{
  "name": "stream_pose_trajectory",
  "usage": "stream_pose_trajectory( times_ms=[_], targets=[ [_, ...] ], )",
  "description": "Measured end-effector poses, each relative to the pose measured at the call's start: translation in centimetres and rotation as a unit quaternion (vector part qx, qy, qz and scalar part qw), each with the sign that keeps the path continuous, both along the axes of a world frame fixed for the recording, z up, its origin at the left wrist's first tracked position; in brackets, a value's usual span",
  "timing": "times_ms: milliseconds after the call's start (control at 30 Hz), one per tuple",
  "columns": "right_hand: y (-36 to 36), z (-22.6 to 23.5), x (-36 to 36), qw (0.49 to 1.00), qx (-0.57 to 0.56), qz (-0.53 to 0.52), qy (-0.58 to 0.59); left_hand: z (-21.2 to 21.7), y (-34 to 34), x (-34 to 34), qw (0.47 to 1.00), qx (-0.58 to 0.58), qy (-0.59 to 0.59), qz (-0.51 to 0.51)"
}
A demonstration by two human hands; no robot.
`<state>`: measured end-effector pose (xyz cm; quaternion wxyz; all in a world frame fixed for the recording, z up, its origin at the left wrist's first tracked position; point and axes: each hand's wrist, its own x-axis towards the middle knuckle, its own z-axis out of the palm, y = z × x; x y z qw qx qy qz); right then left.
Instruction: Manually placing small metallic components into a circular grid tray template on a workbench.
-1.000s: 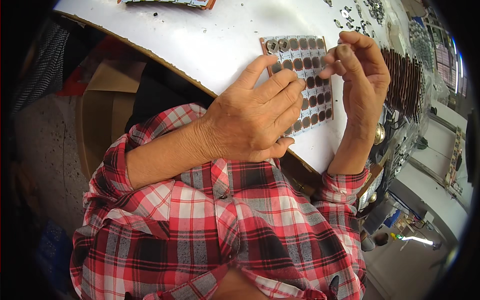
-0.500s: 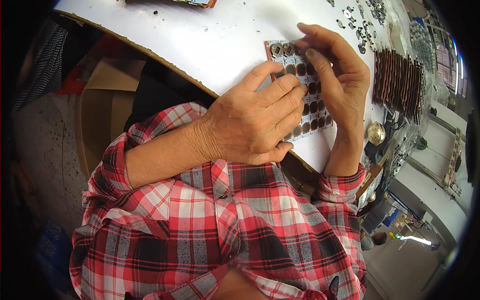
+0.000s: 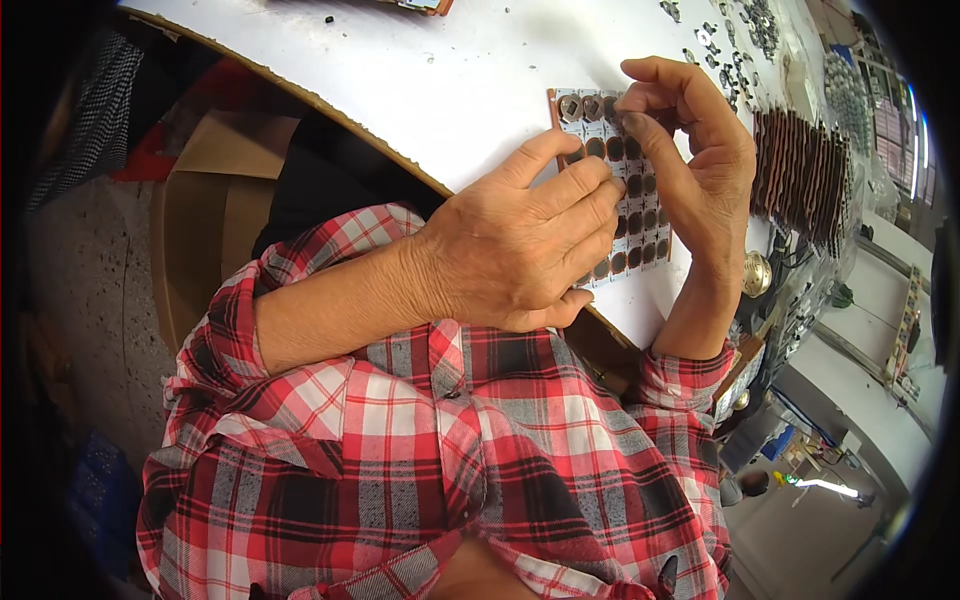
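A circuit board panel [image 3: 636, 222] with rows of dark round spots lies on the white table under my hands. Two round metal clips [image 3: 581, 107] sit on spots at the left of its far row. My left hand [image 3: 530, 235] holds the panel down from the left, its fingers bent over the surface and its thumb at the near edge; it covers much of the left side. At the panel's far right part, my right hand [image 3: 690, 150] has thumb and forefinger pinched close together beside the far row's third spot. Whatever may be between those fingertips is hidden.
Loose metal clips [image 3: 735, 75] lie scattered on the table [image 3: 470, 90] at the far right. A stack of dark boards [image 3: 800, 180] stands right of my right hand. Nearer is a round metal object [image 3: 757, 273]. Below the table's left edge stands a cardboard box [image 3: 215, 200].
The whole view has shifted, so the panel and both hands appear slightly farther right and lower. My right thumb and forefinger have moved a little at the far row; the left hand keeps its hold.
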<state>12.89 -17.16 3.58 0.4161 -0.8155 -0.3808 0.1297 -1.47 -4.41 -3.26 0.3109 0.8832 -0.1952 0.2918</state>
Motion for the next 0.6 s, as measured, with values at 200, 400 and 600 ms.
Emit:
stream_pose_trajectory(
  times_ms=[200, 400, 600],
  targets=[
    [0.31, -0.05, -0.57, 0.999, 0.001, 0.006, -0.036, 0.25, 0.05, 0.00, 1.000, -0.002, 0.005, -0.007],
    [-0.10, 0.50, -0.08, 1.000, -0.027, 0.012, -0.011, 0.26, 0.07, 0.00, 1.000, -0.002, 0.009, -0.013],
    [-0.38, 0.76, -0.07, 0.998, -0.064, 0.007, -0.001, 0.71, 0.14, 0.05, 0.999, -0.011, 0.027, -0.031]
  ],
)
